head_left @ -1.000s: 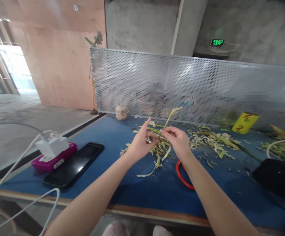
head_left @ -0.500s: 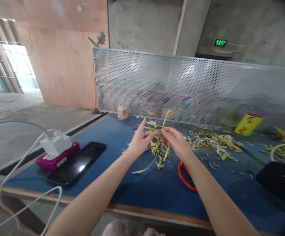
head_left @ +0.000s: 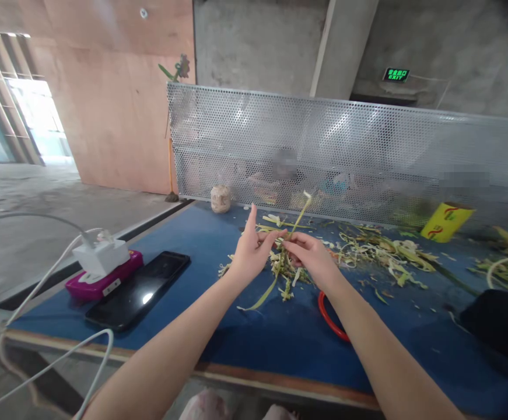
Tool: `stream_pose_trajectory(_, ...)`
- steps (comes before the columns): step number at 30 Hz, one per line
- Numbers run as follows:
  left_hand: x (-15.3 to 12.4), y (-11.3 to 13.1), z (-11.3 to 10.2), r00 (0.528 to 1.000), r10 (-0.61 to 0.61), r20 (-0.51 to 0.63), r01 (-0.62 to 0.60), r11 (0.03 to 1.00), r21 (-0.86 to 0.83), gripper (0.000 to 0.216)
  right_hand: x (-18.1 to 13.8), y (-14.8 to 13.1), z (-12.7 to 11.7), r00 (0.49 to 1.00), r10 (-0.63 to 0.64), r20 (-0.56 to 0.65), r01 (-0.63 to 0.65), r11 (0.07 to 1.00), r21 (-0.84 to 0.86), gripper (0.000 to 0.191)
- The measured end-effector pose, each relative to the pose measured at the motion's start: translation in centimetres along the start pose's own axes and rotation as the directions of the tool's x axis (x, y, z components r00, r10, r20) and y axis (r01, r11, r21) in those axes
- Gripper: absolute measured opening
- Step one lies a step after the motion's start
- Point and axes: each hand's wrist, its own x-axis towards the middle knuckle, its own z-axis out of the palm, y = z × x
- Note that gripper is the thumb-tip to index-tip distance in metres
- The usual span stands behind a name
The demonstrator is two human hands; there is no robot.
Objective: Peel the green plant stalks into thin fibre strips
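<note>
- Blue-topped table (head_left: 245, 350), strewn with plant scraps (head_left: 370, 251).
- Left hand (head_left: 252, 251): one finger raised, thumb and others curled by the stalk (head_left: 300, 216); grip I can't tell.
- Right hand (head_left: 314, 256): thumb and fingertips pinched around the stalk.
- Yellow printed container (head_left: 447, 221), back right; I can't see inside.
- The stalk, rising between both hands.

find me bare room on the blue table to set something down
Free: blue tabletop between the phone and the left hand, and by the front edge, nearer than the plant scraps, left of the red ring. Crowded: around the right hand and rightward.
</note>
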Motion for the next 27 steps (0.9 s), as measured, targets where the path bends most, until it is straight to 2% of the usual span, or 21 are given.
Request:
stream_pose_trajectory(5, 0.0, 0.0, 0.2, 0.991, -0.129, 0.039, 0.133, 0.982, -0.137, 0.081, 0.0, -0.1, -0.4, 0.994, -0.108, -0.020, 0.106, 0.991, -0.081, 0.021)
stream_pose_trajectory(9, 0.0, 0.5, 0.3, 0.967, -0.247, 0.060, 0.254, 0.947, -0.196, 0.084, -0.1, -0.8, -0.6, 0.987, -0.135, -0.083, 0.125, 0.985, -0.116, 0.022)
stream_pose_trajectory(15, 0.0, 0.8, 0.2, 0.966, -0.210, 0.153, 0.253, 0.894, -0.371, 0.091, -0.1, -0.7, -0.7, 0.988, -0.146, -0.043, 0.140, 0.984, -0.110, 0.025)
stream_pose_trajectory(18, 0.1, 0.5, 0.1, 0.965, -0.198, 0.172, 0.252, 0.882, -0.398, 0.095, 0.0, -0.4, -0.7, 0.989, -0.140, -0.053, 0.132, 0.983, -0.130, 0.030)
stream_pose_trajectory(23, 0.1, 0.5, 0.1, 0.949, -0.279, 0.147, 0.313, 0.884, -0.348, 0.095, 0.0, -0.4, -0.7, 0.991, -0.103, -0.083, 0.088, 0.981, -0.170, 0.028)
stream_pose_trajectory(27, -0.1, 1.0, 0.3, 0.918, -0.364, 0.153, 0.395, 0.838, -0.376, 0.091, -0.2, -0.9, -0.5, 0.983, -0.174, -0.061, 0.155, 0.958, -0.241, 0.025)
